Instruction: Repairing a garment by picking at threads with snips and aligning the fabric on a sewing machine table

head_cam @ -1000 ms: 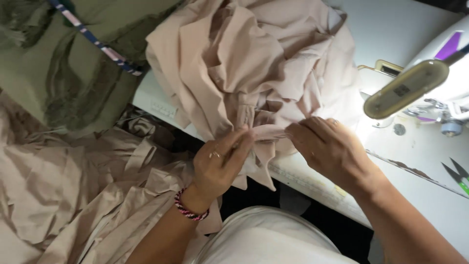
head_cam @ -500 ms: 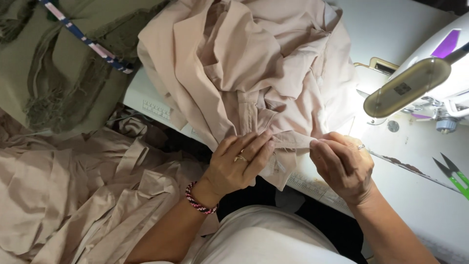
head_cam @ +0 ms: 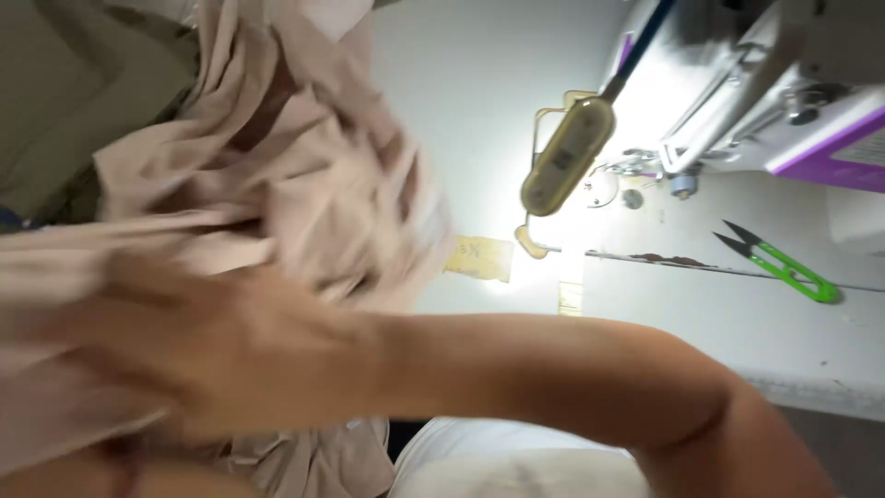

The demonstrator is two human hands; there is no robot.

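Right forearm [head_cam: 553, 369] stretched across the near view toward the left, right hand [head_cam: 230, 350] blurred, fingers indistinct; left hand barely seen.

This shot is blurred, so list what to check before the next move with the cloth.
1. Right hand has a firm hold on the cloth: cannot tell, the hand is too blurred.
2. Snips are clear of the cloth: ok, they lie apart on the table.
3. Cloth is clear of the sewing machine: ok, bare table lies between them.
4. Lamp lights the table: ok.
5. Cloth lies flat: not ok, it is bunched.
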